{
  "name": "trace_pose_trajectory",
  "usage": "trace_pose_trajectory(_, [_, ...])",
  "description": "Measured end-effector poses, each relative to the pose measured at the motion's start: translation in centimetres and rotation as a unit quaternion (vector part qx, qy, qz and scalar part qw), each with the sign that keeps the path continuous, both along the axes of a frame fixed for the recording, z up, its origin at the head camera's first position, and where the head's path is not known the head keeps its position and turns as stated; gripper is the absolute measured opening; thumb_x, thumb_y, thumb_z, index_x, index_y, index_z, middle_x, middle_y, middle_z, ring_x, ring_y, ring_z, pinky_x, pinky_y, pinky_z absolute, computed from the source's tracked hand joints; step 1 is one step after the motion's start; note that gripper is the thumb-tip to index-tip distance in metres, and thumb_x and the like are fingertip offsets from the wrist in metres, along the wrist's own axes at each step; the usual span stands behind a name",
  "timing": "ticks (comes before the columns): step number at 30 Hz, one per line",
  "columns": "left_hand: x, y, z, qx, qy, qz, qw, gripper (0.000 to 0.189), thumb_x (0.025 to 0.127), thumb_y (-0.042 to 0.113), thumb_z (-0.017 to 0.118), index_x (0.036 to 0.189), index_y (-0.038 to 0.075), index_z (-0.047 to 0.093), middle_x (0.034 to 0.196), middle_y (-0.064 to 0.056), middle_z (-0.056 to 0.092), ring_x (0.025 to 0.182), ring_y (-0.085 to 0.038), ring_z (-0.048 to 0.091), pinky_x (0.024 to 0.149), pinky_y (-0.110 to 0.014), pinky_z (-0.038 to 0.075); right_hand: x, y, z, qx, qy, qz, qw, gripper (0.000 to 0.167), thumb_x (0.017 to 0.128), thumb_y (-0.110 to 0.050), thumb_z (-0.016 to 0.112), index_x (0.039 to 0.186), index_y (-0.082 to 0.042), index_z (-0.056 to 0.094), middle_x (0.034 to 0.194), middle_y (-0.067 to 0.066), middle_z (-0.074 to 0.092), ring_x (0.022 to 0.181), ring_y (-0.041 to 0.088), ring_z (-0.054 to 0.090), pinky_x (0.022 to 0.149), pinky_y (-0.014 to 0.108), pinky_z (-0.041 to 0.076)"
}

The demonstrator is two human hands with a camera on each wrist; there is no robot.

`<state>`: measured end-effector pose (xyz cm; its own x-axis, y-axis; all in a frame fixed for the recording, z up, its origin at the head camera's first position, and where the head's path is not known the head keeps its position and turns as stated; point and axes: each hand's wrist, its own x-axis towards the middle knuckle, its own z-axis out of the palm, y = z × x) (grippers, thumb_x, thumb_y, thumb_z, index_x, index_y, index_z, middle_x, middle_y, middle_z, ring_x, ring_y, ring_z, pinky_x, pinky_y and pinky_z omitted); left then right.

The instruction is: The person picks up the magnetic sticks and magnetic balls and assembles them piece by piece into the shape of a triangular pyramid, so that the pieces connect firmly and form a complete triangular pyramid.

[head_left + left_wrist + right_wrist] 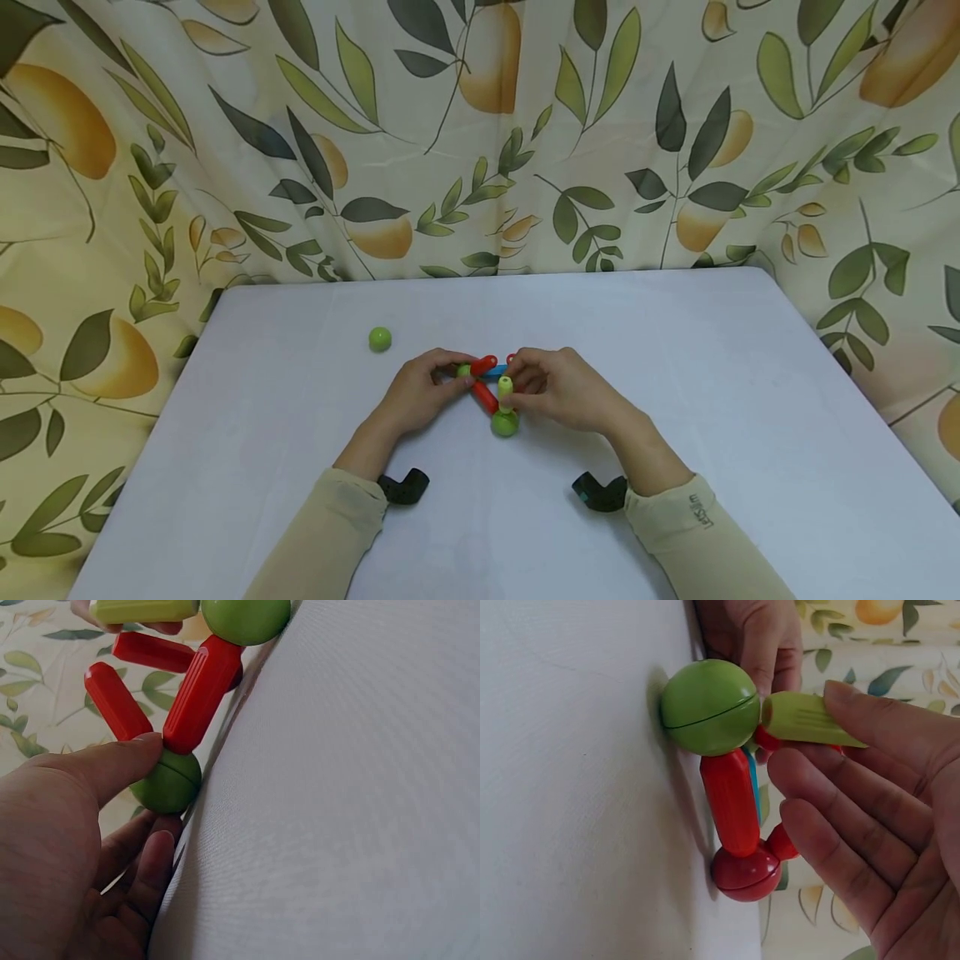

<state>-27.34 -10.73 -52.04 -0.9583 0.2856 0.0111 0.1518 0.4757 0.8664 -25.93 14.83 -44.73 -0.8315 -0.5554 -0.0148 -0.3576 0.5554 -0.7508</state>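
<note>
On the white table stands a frame of toy magnetic rods and balls. My left hand (423, 392) pinches the green ball (169, 784) at its left corner between thumb and fingers. From that ball a red rod (486, 397) runs to the front green ball (505, 425). With thumb and fingers, my right hand (566, 387) holds a yellow-green rod (806, 718) upright, its lower end right at the front ball. A red ball (746, 874) forms another corner, joined to the front ball by a second red rod (731, 802). The blue rod (495, 372) at the back is partly hidden.
A loose green ball (380, 339) lies toward the back left of the table (675, 358). Behind the table hangs a leaf-and-fruit patterned cloth (495, 192). Black wrist devices (405, 487) sit at both sleeve cuffs.
</note>
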Motion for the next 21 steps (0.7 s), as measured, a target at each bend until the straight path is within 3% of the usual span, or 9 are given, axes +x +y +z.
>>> trace_pose_trajectory(7, [-0.15,0.03,0.04,0.001,-0.01,0.001,0.9999,0.025,0.095,0.035,0.076,0.116,0.049,0.072,0.116,0.018,0.069,0.102,-0.015,0.061,0.087,-0.037,0.05,-0.04,-0.02,-0.18,0.015,0.017,0.005,0.9997,0.026,0.088,-0.024,0.085,0.108,-0.018,0.07,0.09,-0.01,0.077,0.084,0.004,0.071,0.076,0.025,0.057])
trace_pose_trajectory(21, [-0.07,0.01,-0.03,0.003,0.001,-0.002,1.0,0.027,0.095,0.034,0.076,0.119,0.045,0.072,0.116,0.017,0.069,0.106,-0.012,0.062,0.088,-0.037,0.05,-0.15,-0.11,-0.39,0.025,0.031,-0.006,0.9992,0.032,0.088,-0.023,0.085,0.113,-0.018,0.067,0.089,-0.01,0.077,0.081,0.003,0.071,0.076,0.026,0.056])
